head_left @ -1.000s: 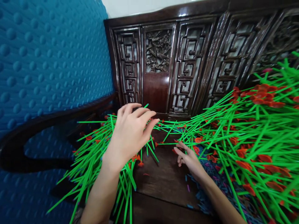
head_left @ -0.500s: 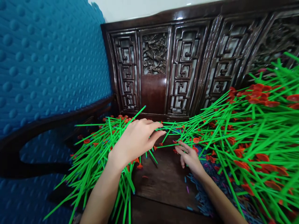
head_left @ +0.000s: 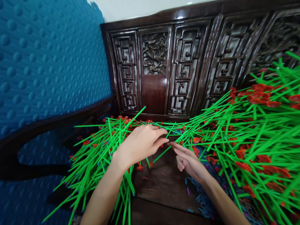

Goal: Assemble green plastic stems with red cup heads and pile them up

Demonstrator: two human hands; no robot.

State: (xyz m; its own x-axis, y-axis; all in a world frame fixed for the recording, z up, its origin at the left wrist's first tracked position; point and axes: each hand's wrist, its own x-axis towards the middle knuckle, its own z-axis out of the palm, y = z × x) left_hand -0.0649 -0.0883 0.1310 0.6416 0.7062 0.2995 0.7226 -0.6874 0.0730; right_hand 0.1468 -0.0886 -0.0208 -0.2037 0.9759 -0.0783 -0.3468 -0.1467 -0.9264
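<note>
Near the centre of the frame, the left hand reaches in palm down, its thumb and fingertips drawn toward each other with a narrow gap between; whether something small sits there, I cannot tell. Just beside it, right of centre, the right hand stretches its index finger toward the left thumb, other fingers curled; whether it grips anything is unclear. A single green stick with a red cup-shaped end slants between the hands, its upper part passing behind the right fingertips. Below lies the dark wooden counter. A heap of green sticks fills the lower left, and a larger, red-capped pile covers the right side. Small blue and purple pieces are scattered at lower right. Behind rises a carved wooden backrest; a bumpy blue sheet covers the upper left, beyond a curved armrest.
</note>
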